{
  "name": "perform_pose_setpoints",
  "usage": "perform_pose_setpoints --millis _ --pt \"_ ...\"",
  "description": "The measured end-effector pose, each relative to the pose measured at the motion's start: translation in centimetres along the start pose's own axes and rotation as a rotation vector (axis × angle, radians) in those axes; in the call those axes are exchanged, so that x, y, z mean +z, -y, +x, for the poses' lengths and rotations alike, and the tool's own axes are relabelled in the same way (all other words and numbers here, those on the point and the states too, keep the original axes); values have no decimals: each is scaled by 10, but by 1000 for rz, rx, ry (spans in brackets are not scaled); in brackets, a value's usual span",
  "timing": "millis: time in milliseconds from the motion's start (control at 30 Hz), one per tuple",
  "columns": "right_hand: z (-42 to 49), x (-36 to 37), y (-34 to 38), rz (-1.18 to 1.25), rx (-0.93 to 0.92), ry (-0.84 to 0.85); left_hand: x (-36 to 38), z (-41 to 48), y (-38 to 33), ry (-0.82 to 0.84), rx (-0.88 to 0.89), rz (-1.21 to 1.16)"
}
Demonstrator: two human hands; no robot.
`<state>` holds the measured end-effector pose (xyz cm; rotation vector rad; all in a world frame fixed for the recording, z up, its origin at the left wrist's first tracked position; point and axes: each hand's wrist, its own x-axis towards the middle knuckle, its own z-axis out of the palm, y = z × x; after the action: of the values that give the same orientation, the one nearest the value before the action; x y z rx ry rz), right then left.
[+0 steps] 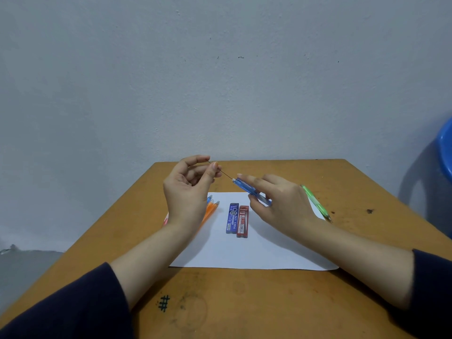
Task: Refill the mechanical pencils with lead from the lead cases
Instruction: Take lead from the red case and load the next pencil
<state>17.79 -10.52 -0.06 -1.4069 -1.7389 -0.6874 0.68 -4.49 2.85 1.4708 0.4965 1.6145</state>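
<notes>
Left hand (188,192) is pinching a thin lead (226,174) between thumb and fingertip, and the right hand (281,204) grips the blue pencil (247,189) above the paper (244,255), open end aimed at the lead. Tip looks right at the hole. I'd keep the lead lined up with the barrel and slide it in gently, since sideways pressure would probably snap it. The blue case (232,218) and red case (242,221) lie side by side on the paper below.

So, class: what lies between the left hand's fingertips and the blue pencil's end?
Head view: a thin lead, pinched by the left hand, reaches the blue pencil in the right hand.
</notes>
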Motion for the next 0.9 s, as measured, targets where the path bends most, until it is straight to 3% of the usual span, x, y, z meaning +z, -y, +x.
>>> perform_pose_setpoints --millis 900 --pt "0 -2 1 14 14 -21 -1 0 0 10 35 38"
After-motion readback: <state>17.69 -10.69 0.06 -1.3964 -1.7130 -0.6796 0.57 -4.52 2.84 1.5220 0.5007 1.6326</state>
